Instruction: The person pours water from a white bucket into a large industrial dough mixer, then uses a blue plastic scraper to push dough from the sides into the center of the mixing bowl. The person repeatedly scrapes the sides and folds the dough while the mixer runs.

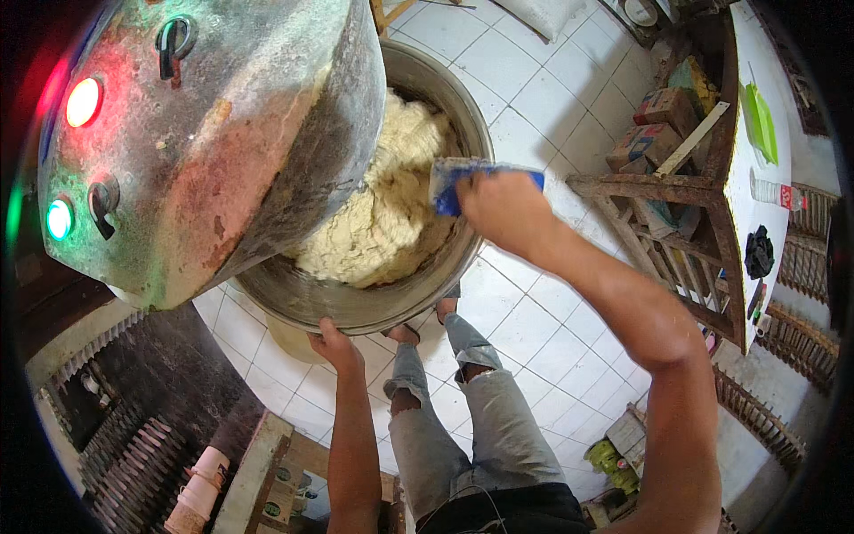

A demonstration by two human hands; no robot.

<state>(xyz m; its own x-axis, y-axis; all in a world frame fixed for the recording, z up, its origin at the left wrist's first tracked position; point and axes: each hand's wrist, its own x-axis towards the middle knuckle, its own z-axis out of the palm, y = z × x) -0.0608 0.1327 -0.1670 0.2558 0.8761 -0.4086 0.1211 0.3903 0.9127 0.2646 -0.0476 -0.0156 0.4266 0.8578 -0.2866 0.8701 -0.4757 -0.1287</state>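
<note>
My right hand (pixel 504 210) is closed on a blue flat scraper (pixel 490 177) at the right rim of a large metal mixing bowl (pixel 313 304). Pale, lumpy dough (pixel 380 227) fills much of the bowl; the dough and hand look slightly blurred. My left hand (pixel 337 347) grips the bowl's near rim, thumb on top, its other fingers partly hidden. The worn metal head of a dough mixer (pixel 247 133), with two black switches and glowing red and green lamps, covers the bowl's left part and hides any mixing tool beneath it.
On the right stands a wooden-framed table (pixel 754 200) with a plastic bottle (pixel 777 193), a black bag (pixel 759 252) and a green item on top, and cardboard boxes (pixel 647 143) below. White pails (pixel 200 490) are at lower left. My legs stand close to the bowl on white floor tiles (pixel 520 314).
</note>
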